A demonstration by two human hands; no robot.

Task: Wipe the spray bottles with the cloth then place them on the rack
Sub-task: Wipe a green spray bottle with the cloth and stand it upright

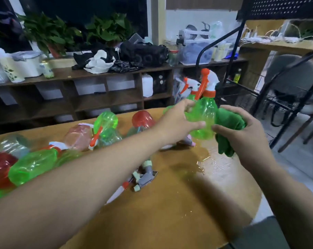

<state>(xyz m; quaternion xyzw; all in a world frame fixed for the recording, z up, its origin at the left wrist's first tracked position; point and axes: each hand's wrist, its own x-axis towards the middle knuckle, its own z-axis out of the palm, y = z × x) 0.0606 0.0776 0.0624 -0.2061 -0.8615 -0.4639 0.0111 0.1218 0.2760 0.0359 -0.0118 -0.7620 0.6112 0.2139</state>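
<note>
Dim indoor light — soft motion blur, wide-angle bending at edges.

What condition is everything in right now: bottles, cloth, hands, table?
Held spray bottle: upright, raised, gripped by left hand.
Cloth: bunched in right hand, against the bottle.
Other bottles: lying on their sides.
Table: wet patch near its right edge.

We can read no word, brand, number or sign anywhere here. The white bottles (pixel 221 51) on the far shelf carry dark printing, but it is too small and blurred for us to make out. The small can (pixel 47 69) beside the pump bottle (pixel 7 66) has a pale label, and we cannot read that either. The pump bottle itself shows only a leaf pattern.
</note>
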